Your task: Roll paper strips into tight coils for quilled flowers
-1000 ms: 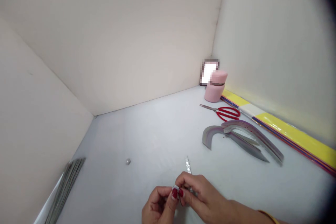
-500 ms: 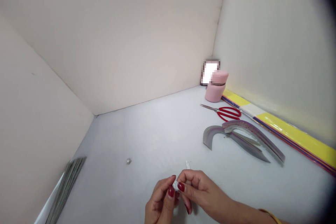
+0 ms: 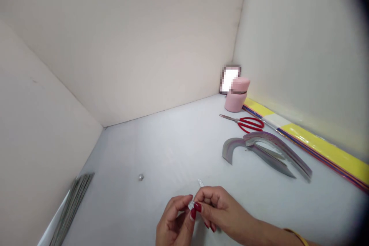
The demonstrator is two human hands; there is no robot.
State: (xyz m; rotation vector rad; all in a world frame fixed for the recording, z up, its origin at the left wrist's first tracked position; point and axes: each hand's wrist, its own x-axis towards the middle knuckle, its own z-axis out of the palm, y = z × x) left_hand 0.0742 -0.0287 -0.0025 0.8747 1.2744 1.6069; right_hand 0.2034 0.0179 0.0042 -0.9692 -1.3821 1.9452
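Observation:
Near the front edge, my left hand (image 3: 176, 221) and my right hand (image 3: 216, 208) meet fingertip to fingertip. Between them is a small folded knot of a silvery-white strip (image 3: 190, 205), apparently paper. The left thumb and forefinger pinch one side of it, and the right thumb and forefinger press the other. A loose end of the strip pokes up behind the right fingers. Farther left on the table (image 3: 161, 153) lies a small silvery folded piece (image 3: 141, 177), touched by neither hand.
A bundle of thin grey-green strips (image 3: 72, 207) leans at the left. To the right are curved grey-purple strips (image 3: 271, 150), red-handled scissors (image 3: 250, 123), a pink lidded jar (image 3: 236, 102), a blurred framed object (image 3: 229, 78) and a long yellow packet (image 3: 311, 134). Walls enclose the table.
The strip's loose end has swung slightly left and now slants. My left hand has shifted a little left, its thumb pressing closer to the right thumb. Both hands keep their pinch.

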